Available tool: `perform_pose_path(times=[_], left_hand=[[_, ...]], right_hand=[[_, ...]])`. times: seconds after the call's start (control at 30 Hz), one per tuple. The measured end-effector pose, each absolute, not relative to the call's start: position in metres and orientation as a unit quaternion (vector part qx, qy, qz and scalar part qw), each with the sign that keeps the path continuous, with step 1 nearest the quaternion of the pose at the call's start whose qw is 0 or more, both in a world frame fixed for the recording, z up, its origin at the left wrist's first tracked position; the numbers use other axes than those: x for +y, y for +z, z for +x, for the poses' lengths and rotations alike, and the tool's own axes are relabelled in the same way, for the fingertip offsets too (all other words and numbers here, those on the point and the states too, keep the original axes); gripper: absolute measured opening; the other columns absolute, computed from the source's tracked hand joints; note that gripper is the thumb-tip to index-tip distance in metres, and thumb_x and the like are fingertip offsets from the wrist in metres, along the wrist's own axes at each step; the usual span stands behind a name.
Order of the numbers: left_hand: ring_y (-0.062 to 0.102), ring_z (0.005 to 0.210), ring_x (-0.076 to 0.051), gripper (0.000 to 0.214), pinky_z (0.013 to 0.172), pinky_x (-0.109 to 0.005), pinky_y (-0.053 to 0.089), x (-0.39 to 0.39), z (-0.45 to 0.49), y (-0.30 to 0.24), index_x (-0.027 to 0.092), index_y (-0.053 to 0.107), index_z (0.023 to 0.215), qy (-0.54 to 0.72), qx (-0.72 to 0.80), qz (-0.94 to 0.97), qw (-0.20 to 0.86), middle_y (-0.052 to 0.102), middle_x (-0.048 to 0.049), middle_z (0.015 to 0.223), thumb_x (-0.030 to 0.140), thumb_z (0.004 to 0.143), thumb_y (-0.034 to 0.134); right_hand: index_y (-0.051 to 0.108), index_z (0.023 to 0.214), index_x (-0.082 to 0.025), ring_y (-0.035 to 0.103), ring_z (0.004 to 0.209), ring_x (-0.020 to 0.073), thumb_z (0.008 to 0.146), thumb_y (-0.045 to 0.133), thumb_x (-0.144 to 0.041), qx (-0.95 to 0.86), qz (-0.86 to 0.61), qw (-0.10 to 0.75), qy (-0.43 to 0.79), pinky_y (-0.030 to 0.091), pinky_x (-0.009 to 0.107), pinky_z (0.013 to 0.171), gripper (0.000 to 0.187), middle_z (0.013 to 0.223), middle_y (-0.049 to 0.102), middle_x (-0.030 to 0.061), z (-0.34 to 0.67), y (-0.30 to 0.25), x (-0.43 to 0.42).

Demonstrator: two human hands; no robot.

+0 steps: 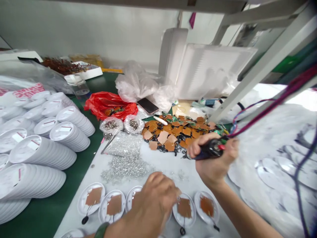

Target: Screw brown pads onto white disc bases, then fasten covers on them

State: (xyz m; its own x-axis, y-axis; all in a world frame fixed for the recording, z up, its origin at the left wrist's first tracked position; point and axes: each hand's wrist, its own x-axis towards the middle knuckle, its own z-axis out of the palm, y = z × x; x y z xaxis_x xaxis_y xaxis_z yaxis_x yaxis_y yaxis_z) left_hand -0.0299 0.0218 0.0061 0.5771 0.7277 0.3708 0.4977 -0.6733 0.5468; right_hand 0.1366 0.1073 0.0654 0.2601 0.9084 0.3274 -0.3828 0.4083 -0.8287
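Note:
My right hand is closed round a dark electric screwdriver, held level above the white work mat, with its cable running up to the right. My left hand is curled, knuckles up, over a row of white round plates, each carrying a brown circuit board. Its fingertips are hidden, near a small screw at the plate to its right. A pile of silver screws lies just beyond it.
Stacks of white round covers fill the left side on the green table. Behind the mat are a heap of brown boards, bags of parts, a red bag, a phone, white foam trays and a slanted metal frame.

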Motion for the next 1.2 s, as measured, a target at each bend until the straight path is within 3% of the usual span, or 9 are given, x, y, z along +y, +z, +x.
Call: perform_pose_path(times=[0.17, 0.3, 0.57, 0.83, 1.2], left_hand=[[0.060, 0.090, -0.022, 0.027, 0.081, -0.037, 0.045, 0.057, -0.033, 0.013, 0.022, 0.064, 0.126, 0.299, 0.409, 0.839, 0.199, 0.068, -0.0029, 0.099, 0.024, 0.099, 0.066], [0.062, 0.083, -0.018, 0.003, 0.080, -0.034, 0.042, 0.070, -0.023, 0.007, 0.023, 0.073, 0.097, 0.311, 0.379, 0.843, 0.220, 0.071, 0.0022, 0.084, 0.025, 0.097, 0.072], [0.060, 0.073, -0.015, 0.020, 0.080, -0.033, 0.039, 0.059, -0.024, 0.016, 0.018, 0.067, 0.075, 0.329, 0.364, 0.829, 0.267, 0.068, 0.0041, 0.074, 0.021, 0.087, 0.083], [0.065, 0.074, -0.014, 0.019, 0.083, -0.033, 0.043, 0.052, -0.021, 0.014, 0.020, 0.072, 0.073, 0.337, 0.402, 0.784, 0.331, 0.074, 0.0053, 0.074, 0.014, 0.079, 0.090], [0.067, 0.081, -0.014, 0.011, 0.081, -0.029, 0.048, 0.040, -0.019, 0.014, 0.022, 0.074, 0.086, 0.341, 0.382, 0.766, 0.387, 0.073, 0.0040, 0.082, 0.012, 0.091, 0.077]], right_hand=[[0.066, 0.065, -0.022, 0.048, 0.038, 0.0145, 0.088, 0.053, -0.073, -0.402, -0.303, 0.708, 0.495, 0.042, 0.030, 0.041, 0.057, 0.045, 0.051, -0.0030, 0.137, 0.092, 0.076], [0.064, 0.062, -0.023, 0.045, 0.037, 0.0145, 0.087, 0.054, -0.071, -0.366, -0.312, 0.700, 0.527, 0.042, 0.031, 0.042, 0.056, 0.044, 0.048, -0.0032, 0.134, 0.104, 0.062], [0.063, 0.060, -0.022, 0.042, 0.034, 0.0124, 0.086, 0.057, -0.070, -0.354, -0.308, 0.675, 0.569, 0.041, 0.028, 0.039, 0.055, 0.041, 0.046, -0.0035, 0.137, 0.111, 0.054], [0.066, 0.060, -0.022, 0.043, 0.035, 0.0127, 0.082, 0.062, -0.070, -0.349, -0.306, 0.682, 0.565, 0.042, 0.028, 0.038, 0.053, 0.040, 0.047, -0.0024, 0.145, 0.117, 0.043], [0.065, 0.058, -0.022, 0.043, 0.034, 0.0123, 0.085, 0.057, -0.070, -0.332, -0.304, 0.677, 0.582, 0.045, 0.028, 0.038, 0.056, 0.039, 0.044, -0.0023, 0.148, 0.114, 0.040]])
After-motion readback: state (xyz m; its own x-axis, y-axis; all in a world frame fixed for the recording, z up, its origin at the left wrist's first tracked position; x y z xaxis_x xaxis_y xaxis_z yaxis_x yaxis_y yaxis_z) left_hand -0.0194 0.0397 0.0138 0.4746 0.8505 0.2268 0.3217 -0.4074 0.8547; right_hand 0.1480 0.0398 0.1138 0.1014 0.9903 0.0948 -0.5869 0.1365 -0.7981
